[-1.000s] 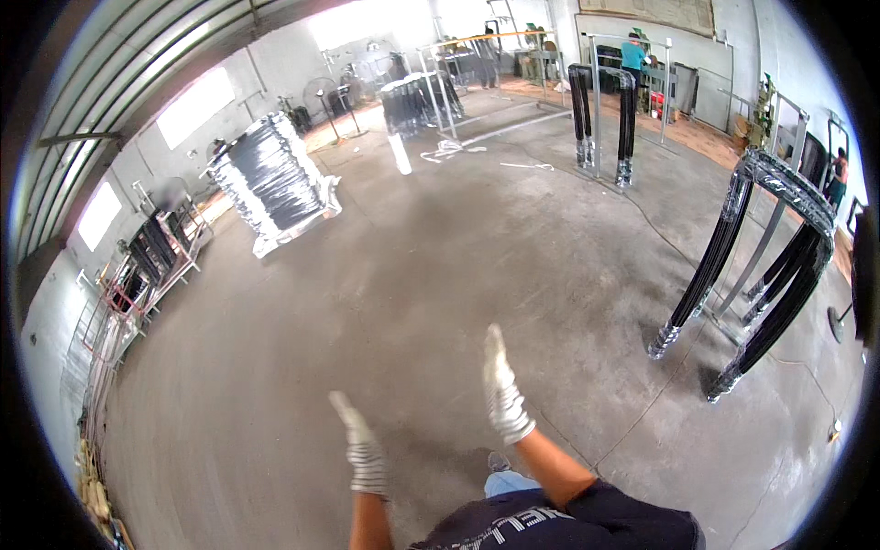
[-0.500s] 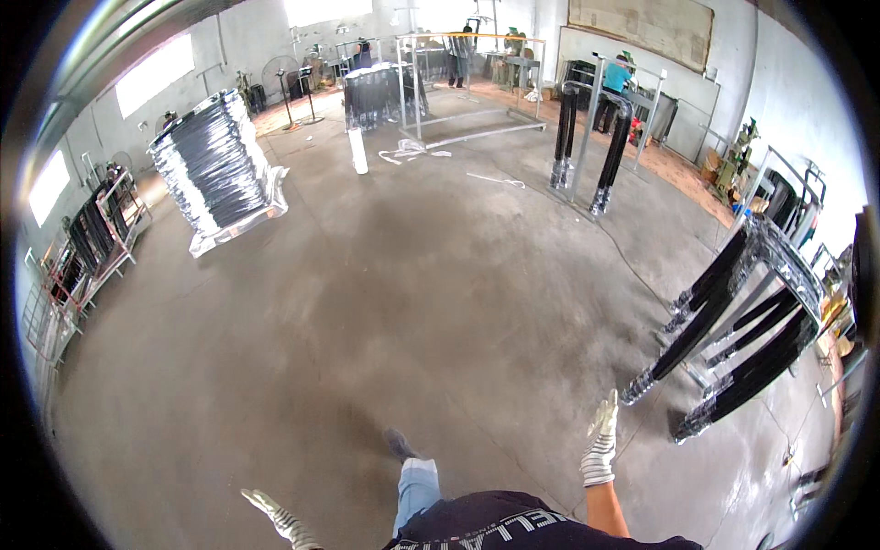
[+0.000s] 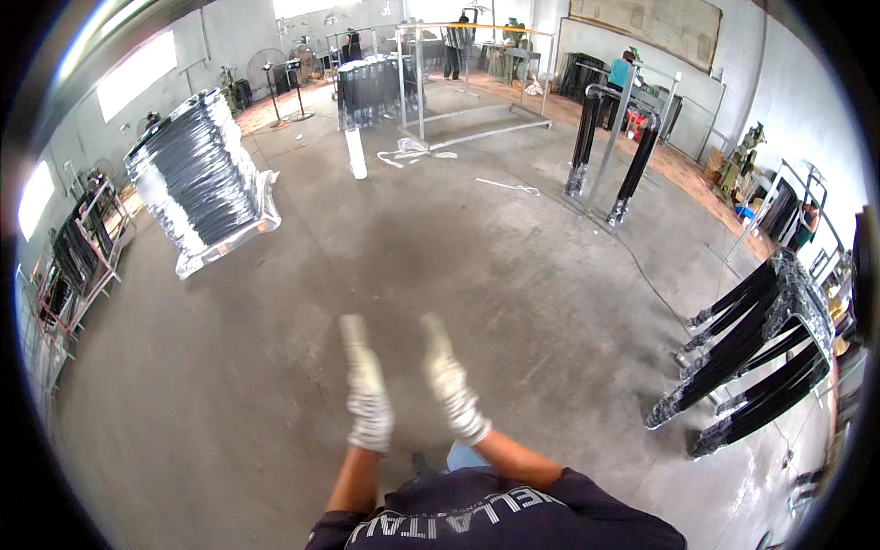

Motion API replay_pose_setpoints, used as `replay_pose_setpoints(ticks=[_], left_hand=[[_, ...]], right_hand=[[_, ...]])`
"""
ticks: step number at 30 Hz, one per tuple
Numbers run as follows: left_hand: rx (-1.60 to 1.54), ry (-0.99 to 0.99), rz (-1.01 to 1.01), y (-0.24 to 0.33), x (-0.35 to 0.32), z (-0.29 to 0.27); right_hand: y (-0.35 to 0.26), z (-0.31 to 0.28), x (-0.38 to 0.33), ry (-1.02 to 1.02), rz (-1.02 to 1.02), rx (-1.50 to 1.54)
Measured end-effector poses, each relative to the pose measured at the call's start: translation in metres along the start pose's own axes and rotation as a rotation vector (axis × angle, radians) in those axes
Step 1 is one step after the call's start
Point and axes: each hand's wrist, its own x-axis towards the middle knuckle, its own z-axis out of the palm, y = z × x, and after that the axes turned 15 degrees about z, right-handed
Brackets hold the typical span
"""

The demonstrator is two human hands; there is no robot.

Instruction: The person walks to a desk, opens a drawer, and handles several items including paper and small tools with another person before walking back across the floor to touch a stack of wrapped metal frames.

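Observation:
Both of my hands wear pale work gloves with striped cuffs, and they are held out side by side in front of me over the grey concrete floor [image 3: 302,339]. My left hand [image 3: 362,371] points away from me with its fingers stretched out, holding nothing. A short gap to its right separates it from my right hand [image 3: 449,378], also stretched out flat with nothing in it. Both gloves are somewhat blurred by motion. Neither hand touches anything. Closest on the right stands a metal rack hung with film-wrapped black lengths [image 3: 752,339].
At the left stands a tall film-wrapped stack [image 3: 197,183] of black pieces on a pallet. A white roll [image 3: 356,154] stands upright beside white strips [image 3: 412,151]. Farther back are a metal frame [image 3: 477,133], another rack [image 3: 607,137] with black lengths, and a person in blue [image 3: 620,73].
My hands have swung inward and forward from wide apart at my sides to close together before me. The view has shifted slightly, with the left stack nearer.

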Motion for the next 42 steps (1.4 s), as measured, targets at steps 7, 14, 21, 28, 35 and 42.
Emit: replay_pose_setpoints(ticks=[7,14,21,28,35,42], left_hand=[[0.047,0.256,-0.269,-0.035,0.141,-0.008],[0.262,0.693,-0.193,-0.153,0.15,-0.154],[0.337,0.731,-0.292,-0.213,0.247,-0.127],[0.275,0.24,-0.123,-0.264,0.462,-0.017],[-0.605,-0.458,-0.034,-0.345,0.531,0.234],[-0.563,-0.974,0.069,-0.374,0.604,0.34]], right_hand=[[0.087,-0.027,0.165,-0.015,0.192,0.343],[0.163,-0.132,0.342,0.283,0.367,0.46],[0.141,-0.151,0.455,0.24,0.238,0.418],[0.116,-0.199,0.462,0.504,0.135,0.373],[0.143,-0.205,0.504,0.751,0.114,0.042],[0.161,-0.229,0.622,0.619,0.168,0.095]])
